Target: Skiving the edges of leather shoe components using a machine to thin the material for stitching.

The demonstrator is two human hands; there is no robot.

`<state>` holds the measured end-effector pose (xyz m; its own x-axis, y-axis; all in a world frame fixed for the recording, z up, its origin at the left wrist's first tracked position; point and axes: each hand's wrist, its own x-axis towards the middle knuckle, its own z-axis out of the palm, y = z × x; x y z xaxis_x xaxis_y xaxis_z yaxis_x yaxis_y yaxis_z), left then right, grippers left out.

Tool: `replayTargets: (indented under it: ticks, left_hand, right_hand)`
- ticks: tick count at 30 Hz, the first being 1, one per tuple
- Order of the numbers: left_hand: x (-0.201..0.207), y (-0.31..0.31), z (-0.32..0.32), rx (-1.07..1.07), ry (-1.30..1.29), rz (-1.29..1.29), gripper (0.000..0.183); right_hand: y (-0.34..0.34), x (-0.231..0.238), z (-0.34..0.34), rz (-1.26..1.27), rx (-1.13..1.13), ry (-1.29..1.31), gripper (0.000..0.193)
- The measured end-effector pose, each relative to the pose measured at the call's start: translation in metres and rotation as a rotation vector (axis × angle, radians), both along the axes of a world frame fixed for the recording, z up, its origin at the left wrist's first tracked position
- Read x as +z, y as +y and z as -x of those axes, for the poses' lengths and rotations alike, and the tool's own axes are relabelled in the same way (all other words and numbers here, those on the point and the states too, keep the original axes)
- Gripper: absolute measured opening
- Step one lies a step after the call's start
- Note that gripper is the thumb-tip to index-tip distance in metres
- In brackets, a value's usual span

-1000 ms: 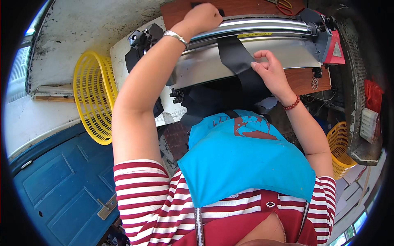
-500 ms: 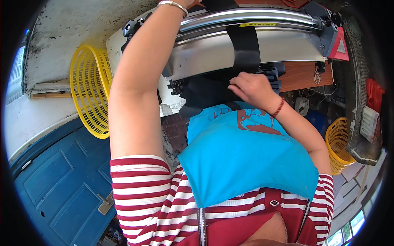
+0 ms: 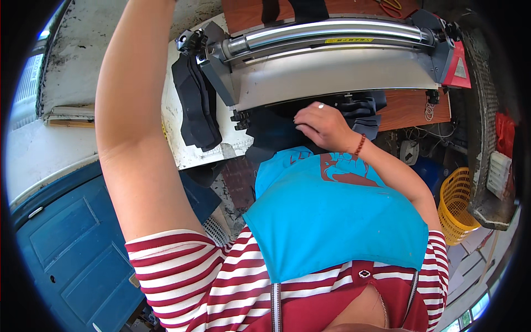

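Observation:
My right hand (image 3: 322, 126) is above a heap of black sheet pieces (image 3: 274, 127), just in front of the machine's steel plate (image 3: 332, 74). Its fingers are bent and drawn together; whatever they pinch, if anything, blends into the dark pieces. My left arm (image 3: 138, 110) stretches up past the machine's left end, and its hand lies beyond the top edge. A shiny metal roller (image 3: 337, 30) spans the machine behind the plate. Past the roller lie black strips (image 3: 308, 10) on a brown board. A stack of long black pieces (image 3: 194, 105) sits left of the machine.
Red-handled scissors (image 3: 390, 8) rest at the far right of the board. A yellow basket (image 3: 457, 207) stands low on the right, near loose cables and a rough post (image 3: 487, 127). To the left are a stained wall and a blue panelled door (image 3: 77, 238).
The black strip across the plate is gone from the near side; strips now show behind the roller. My left arm swung left and its hand left view, covering where a yellow basket showed. My right hand shifted slightly left.

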<state>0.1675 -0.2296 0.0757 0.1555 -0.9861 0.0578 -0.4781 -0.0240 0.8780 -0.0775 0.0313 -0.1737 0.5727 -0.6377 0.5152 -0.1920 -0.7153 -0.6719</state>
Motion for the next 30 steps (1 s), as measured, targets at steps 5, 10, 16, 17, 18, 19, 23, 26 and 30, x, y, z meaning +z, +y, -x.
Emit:
replayTargets:
  ticks: [5,10,16,17,18,19,23,26,30]
  left_hand:
    - [0.011,0.019,0.004,-0.137,-0.209,0.625,0.040]
    - [-0.092,0.010,0.038,-0.401,-0.602,0.668,0.026]
    - [-0.193,0.018,0.070,-0.587,-0.661,-0.262,0.038]
    - [-0.192,0.016,0.073,-0.595,-0.571,-0.315,0.042]
    - [-0.192,0.009,0.071,-0.607,-0.592,-0.369,0.046]
    - [-0.202,0.005,0.061,-0.574,-0.594,-0.311,0.041]
    - [-0.240,-0.033,0.053,-0.305,-0.306,-0.576,0.030]
    - [-0.173,-0.024,0.056,-0.309,-0.281,-0.389,0.034]
    - [-0.113,-0.029,0.042,-0.187,-0.180,-0.257,0.031]
  right_hand:
    - [-0.009,0.048,0.047,-0.950,-0.341,-0.275,0.025]
    - [-0.052,0.049,0.061,-0.913,-0.390,-0.141,0.026]
    - [-0.089,0.050,0.064,-0.654,-0.482,0.052,0.019]
    - [-0.090,0.053,0.069,-0.529,-0.518,0.156,0.019]
    - [-0.088,0.055,0.072,-0.450,-0.555,0.225,0.018]
    - [-0.083,0.056,0.072,-0.459,-0.538,0.231,0.018]
    - [-0.047,0.053,0.060,0.021,-0.564,0.279,0.014]
    - [-0.016,0.037,0.050,-0.021,-0.200,0.168,0.013]
    - [0.005,-0.011,0.016,-0.053,-0.091,0.389,0.020]
